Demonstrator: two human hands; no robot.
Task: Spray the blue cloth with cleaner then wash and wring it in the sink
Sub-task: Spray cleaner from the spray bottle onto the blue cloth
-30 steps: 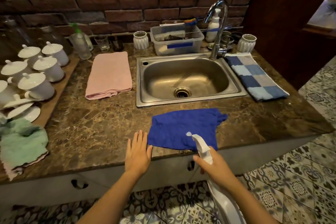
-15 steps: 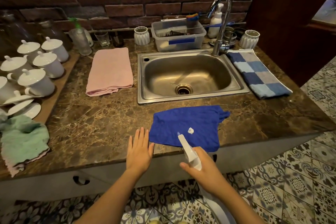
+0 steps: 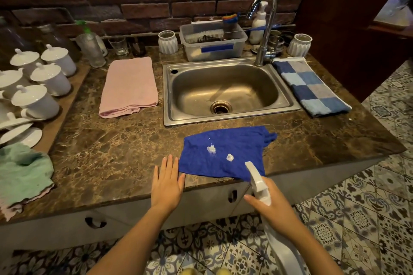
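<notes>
Spraying the cloth on the table

My right hand (image 3: pixel 271 204) is gripping the sprayer (image 3: pixel 258 179), nozzle pointing at the cloth (image 3: pixel 225 152), which is lying flat just in front of the sink (image 3: pixel 225 91) with two foam blobs on it. My left hand (image 3: pixel 166 183) is resting open and flat beside it.

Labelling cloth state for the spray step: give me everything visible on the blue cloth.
The blue cloth is deep blue, crinkled woven fabric, spread roughly flat on the marble counter in front of the sink. Its near edge reaches the counter's front lip; the far right corner is bunched. Two small white foam blobs sit on it. The left hand lies beside its left edge.
</notes>
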